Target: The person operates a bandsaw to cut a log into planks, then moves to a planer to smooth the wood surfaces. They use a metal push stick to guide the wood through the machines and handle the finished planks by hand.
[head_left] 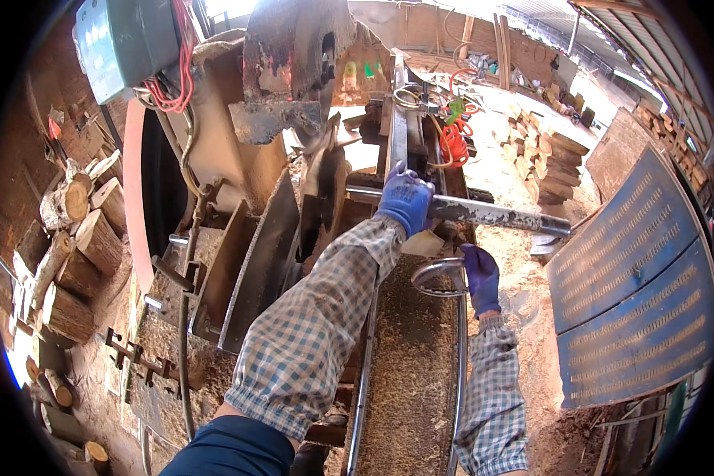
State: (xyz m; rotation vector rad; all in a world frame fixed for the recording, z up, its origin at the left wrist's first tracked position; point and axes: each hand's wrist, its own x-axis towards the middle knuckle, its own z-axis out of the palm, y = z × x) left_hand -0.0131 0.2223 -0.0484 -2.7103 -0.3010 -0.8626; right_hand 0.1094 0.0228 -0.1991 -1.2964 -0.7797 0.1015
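Observation:
My left hand [407, 200], in a blue glove, is closed over a worn metal bar [500, 214] that lies crosswise on the machine. The glove hides the part of the bar under it. Lower and to the right, my right hand [481, 274], in a darker blue-purple glove, grips the right side of a metal handwheel [440, 278]. Both forearms wear checked sleeve covers. Below the handwheel, two metal rails [362, 381] run toward me, with a sawdust-covered bed [408, 373] between them.
At left stand a large wheel with a pink rim [139, 190], a green electrical box [127, 47] and stacked logs [79, 246]. A slotted blue panel [635, 278] leans at right. Cut wood blocks [543, 155] are piled behind. A coiled red hose [454, 144] hangs past the bar.

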